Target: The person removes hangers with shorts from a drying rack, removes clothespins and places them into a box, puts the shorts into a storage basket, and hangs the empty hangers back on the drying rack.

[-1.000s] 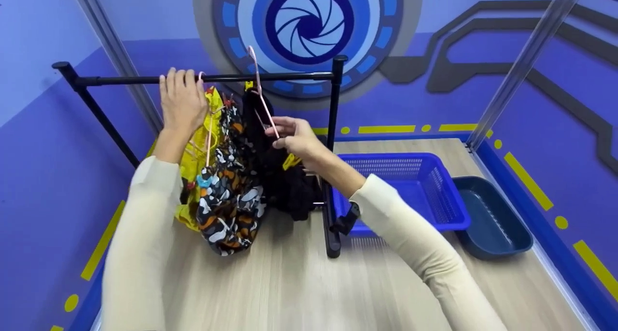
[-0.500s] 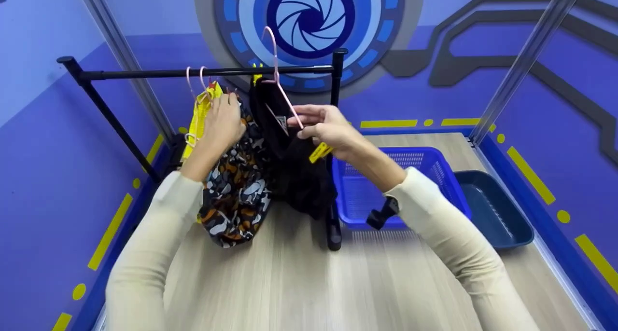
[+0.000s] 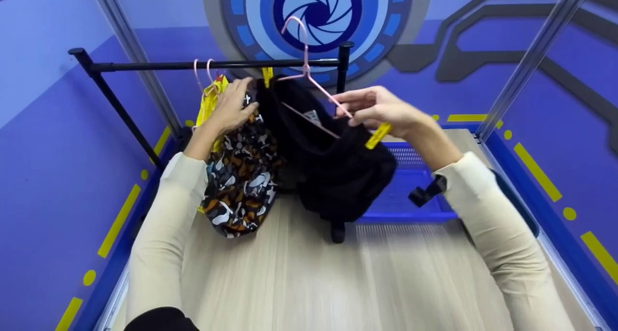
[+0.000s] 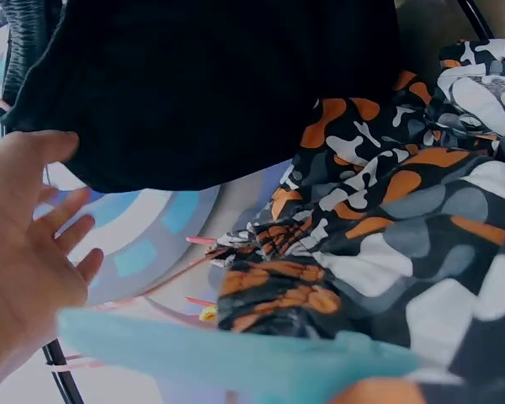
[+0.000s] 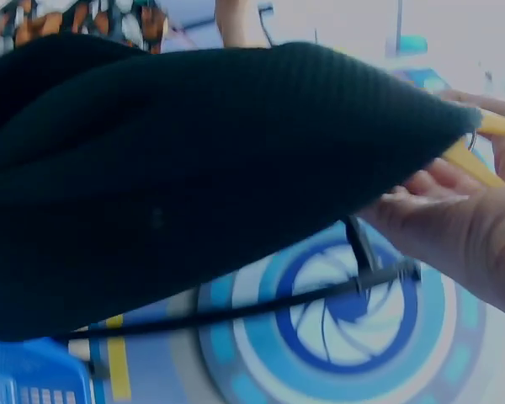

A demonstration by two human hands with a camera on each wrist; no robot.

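A black garment (image 3: 338,172) hangs from a pink hanger (image 3: 306,68), fixed by yellow clothespins (image 3: 378,135) at its waist. My right hand (image 3: 386,110) pinches the hanger's right arm beside one clothespin. In the right wrist view the garment (image 5: 194,168) covers much of the scene. My left hand (image 3: 231,109) is between the black garment and a camouflage-print garment (image 3: 241,176), fingers loosely extended. In the left wrist view the thumb of my left hand (image 4: 34,227) lies at the edge of the black fabric (image 4: 194,101); firm contact cannot be told.
A black clothes rack (image 3: 145,65) carries the camouflage garment and a yellow garment (image 3: 207,104) on pink hangers. Behind the black garment sits a blue basket (image 3: 410,217). A dark basin (image 3: 533,221) is mostly hidden by the right sleeve. Walls enclose the wooden tabletop (image 3: 309,278).
My right hand has moved right with the hanger and black garment, which now hangs wider and nearer. My left hand has left the rack bar and come down between the garments.
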